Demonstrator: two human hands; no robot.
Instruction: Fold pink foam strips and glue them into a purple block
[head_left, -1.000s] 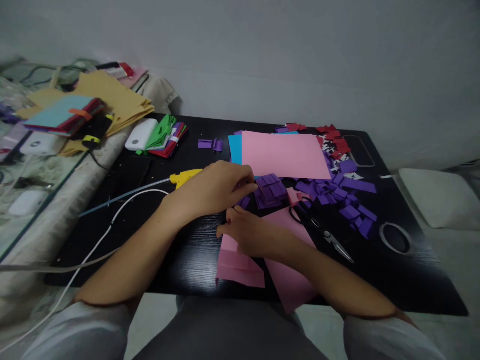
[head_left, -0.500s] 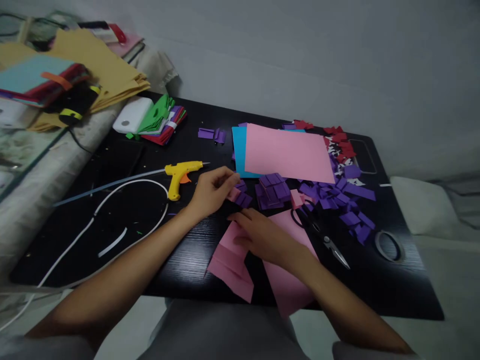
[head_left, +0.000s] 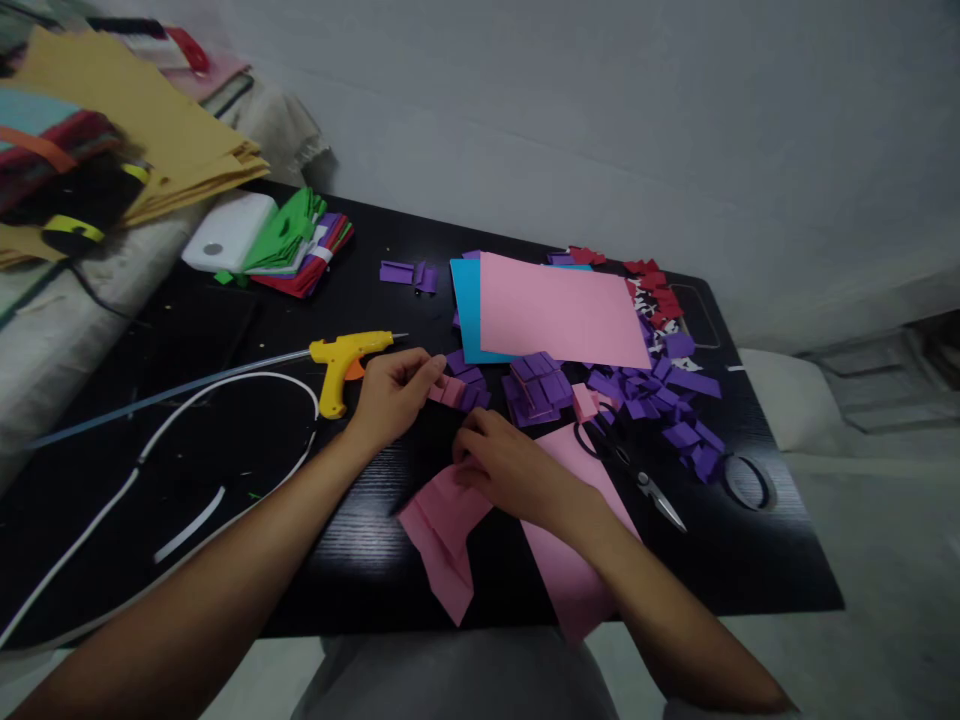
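My left hand is closed, thumb and fingers pinching a small folded pink paper strip beside small purple paper pieces. Held in the closed fingers of my right hand is a larger creased pink paper sheet, which hangs toward the table's front edge. Another pink sheet lies partly under my right forearm. A stack of folded purple paper sits just beyond my right hand. Black-handled scissors rest to its right, near small folded pink pieces.
A yellow glue gun lies left of my left hand, its white cord looping across the black table. Pink and blue sheets lie at the back. Purple scraps, red scraps and a tape roll are on the right.
The view has shifted a little. The larger pink sheet has tilted and swung in my right hand. My left hand keeps its pinch on the small pink strip.
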